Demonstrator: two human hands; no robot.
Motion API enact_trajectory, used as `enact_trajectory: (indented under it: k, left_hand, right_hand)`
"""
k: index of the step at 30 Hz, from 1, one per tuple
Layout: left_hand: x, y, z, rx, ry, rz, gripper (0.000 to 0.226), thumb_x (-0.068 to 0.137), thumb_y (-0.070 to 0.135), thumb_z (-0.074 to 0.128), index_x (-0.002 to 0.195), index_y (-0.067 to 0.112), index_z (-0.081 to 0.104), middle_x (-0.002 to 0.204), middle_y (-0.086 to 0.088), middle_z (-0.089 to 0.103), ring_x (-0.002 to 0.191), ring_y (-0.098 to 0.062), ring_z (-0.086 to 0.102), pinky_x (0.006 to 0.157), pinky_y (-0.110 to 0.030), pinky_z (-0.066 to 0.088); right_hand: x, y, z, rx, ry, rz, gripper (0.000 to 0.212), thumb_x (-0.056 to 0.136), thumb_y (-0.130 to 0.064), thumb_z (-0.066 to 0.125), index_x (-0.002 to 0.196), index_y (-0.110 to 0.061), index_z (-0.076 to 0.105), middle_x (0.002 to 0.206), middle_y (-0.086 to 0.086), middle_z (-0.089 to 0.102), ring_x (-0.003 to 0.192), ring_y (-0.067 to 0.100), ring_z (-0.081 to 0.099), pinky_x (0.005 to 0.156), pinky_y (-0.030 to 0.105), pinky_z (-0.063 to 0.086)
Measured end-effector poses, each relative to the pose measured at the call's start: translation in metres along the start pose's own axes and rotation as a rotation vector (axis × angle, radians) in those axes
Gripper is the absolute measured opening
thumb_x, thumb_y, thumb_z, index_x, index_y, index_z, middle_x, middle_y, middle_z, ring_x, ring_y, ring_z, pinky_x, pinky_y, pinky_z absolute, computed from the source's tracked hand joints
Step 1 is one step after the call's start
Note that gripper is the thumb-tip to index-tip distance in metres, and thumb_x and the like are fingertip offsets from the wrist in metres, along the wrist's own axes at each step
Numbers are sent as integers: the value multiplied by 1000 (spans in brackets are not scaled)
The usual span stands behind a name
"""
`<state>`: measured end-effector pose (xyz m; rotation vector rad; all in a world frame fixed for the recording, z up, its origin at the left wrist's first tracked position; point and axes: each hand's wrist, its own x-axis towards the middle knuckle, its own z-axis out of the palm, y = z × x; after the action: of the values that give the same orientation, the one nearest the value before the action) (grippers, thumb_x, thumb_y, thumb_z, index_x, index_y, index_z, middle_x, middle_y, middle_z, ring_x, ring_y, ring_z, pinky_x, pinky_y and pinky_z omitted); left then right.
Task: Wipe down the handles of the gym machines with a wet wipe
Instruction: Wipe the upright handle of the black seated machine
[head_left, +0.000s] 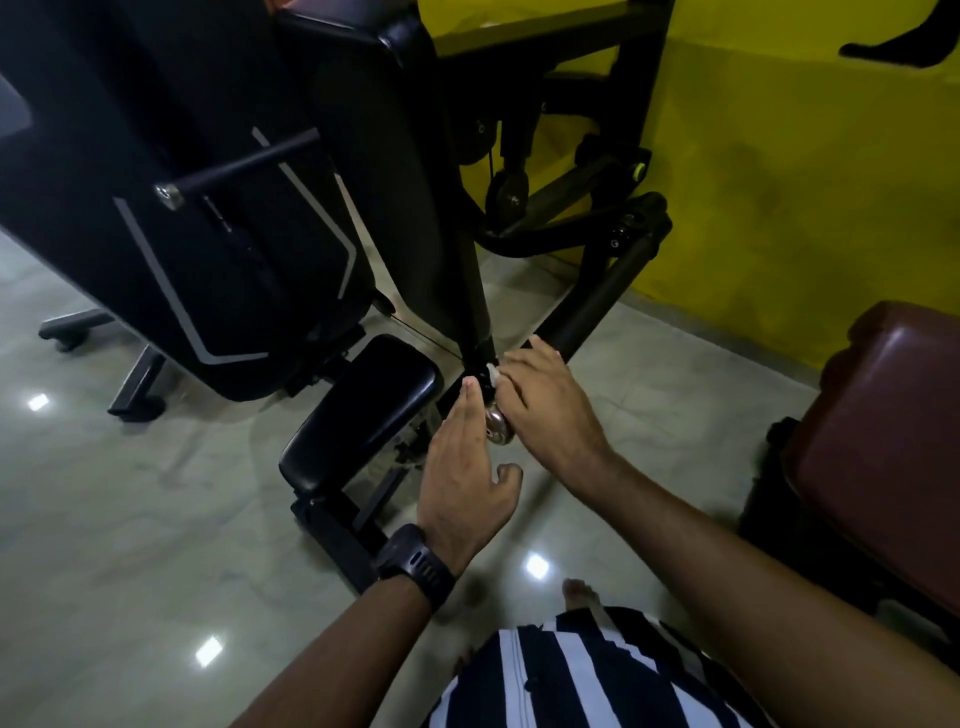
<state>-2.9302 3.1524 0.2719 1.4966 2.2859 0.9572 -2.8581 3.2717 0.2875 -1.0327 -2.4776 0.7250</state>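
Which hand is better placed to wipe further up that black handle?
Right. The right hand holds the white wipe against the handle; the left hand lies flat beside the chrome end, holding nothing.

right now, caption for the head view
Right hand holds a wet wipe on the machine handle, left hand open alongside

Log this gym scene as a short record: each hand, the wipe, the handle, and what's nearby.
handle: black bar with a chrome end cap, slanting toward the person
wet wipe: white, on the handle near the cap
right hand: grips the wipe around the handle
left hand: open, fingers straight, beside the cap; contact unclear; black watch on wrist
nearby: black seat pad left, maroon bench right, yellow wall behind
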Motion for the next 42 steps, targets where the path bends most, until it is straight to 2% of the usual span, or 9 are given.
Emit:
enact_trajectory:
  k: [6, 12, 18, 25, 28, 31, 35, 38, 42]
  left_hand:
    - [1, 1, -1, 22, 14, 17, 98, 88, 23, 72, 159, 14, 5, 165, -6, 21, 151, -15, 22, 121, -40, 29]
    - [9, -6, -4, 48, -44, 80, 105, 84, 23, 77, 158, 11, 4, 166, -8, 15, 152, -18, 20, 120, -45, 31]
    - [15, -11, -6, 22, -83, 113, 101, 85, 19, 72, 159, 13, 4, 166, 2, 9, 153, -7, 6, 124, -34, 18]
    - [16, -8, -7, 49, -91, 134, 99, 83, 14, 69, 159, 10, 6, 166, 0, 10, 153, -8, 7, 121, -20, 11]
    - [16, -8, -6, 42, -72, 126, 98, 85, 15, 69, 159, 12, 5, 163, 6, 8, 153, -6, 7, 121, -20, 11]
    - [14, -7, -4, 21, -71, 114, 96, 88, 17, 69, 158, 15, 4, 162, 8, 7, 152, -5, 7, 120, -16, 10]
    - [14, -9, -5, 41, -65, 120, 98, 88, 18, 70, 157, 19, 1, 160, 11, 5, 152, -3, 6, 119, -14, 9]
    - [14, -7, -4, 35, -55, 118, 94, 90, 22, 68, 158, 17, 4, 160, 12, 5, 151, -3, 6, 119, -13, 8]
    - [11, -5, -5, 17, -56, 120, 92, 93, 28, 68, 157, 19, 2, 160, 11, 6, 150, -2, 7, 118, -12, 8]
  right_hand:
    - [-31, -29, 15, 373, 268, 293, 36, 107, -12, 38, 138, 1, 51, 163, 11, 23, 151, 19, 18, 119, 16, 22]
    - [-7, -43, 14, 533, 283, 554, 39, 106, -26, 43, 138, -4, 41, 161, 20, 19, 128, 29, 51, 90, 20, 42]
    - [-8, -38, 20, 931, 402, 775, 22, 107, -18, 35, 89, -27, 45, 84, -5, 47, 78, 13, 51, 82, 41, 53]
    - [1, -34, -2, 1523, 354, 966, 32, 109, -24, 35, 139, -22, 46, 124, 3, 62, 100, 11, 61, 84, 25, 52]
    - [0, -36, 1, 1420, 351, 939, 42, 110, -27, 34, 149, -13, 40, 143, 7, 51, 121, 17, 54, 97, 28, 46]
    - [-1, -32, 3, 1319, 325, 935, 26, 109, -28, 38, 111, -12, 59, 115, 9, 58, 125, 25, 51, 113, 40, 38]
    - [-7, -25, 13, 1286, 339, 892, 29, 107, -22, 41, 94, -5, 60, 86, 3, 55, 91, 24, 57, 89, 31, 51]
    - [-12, -26, 21, 1018, 395, 672, 43, 108, -19, 37, 150, -9, 39, 156, 2, 36, 142, 14, 36, 94, -2, 30]
    - [-24, -24, 29, 695, 382, 415, 53, 108, -19, 36, 157, -9, 18, 166, 1, 6, 152, 9, 3, 103, -7, 5]
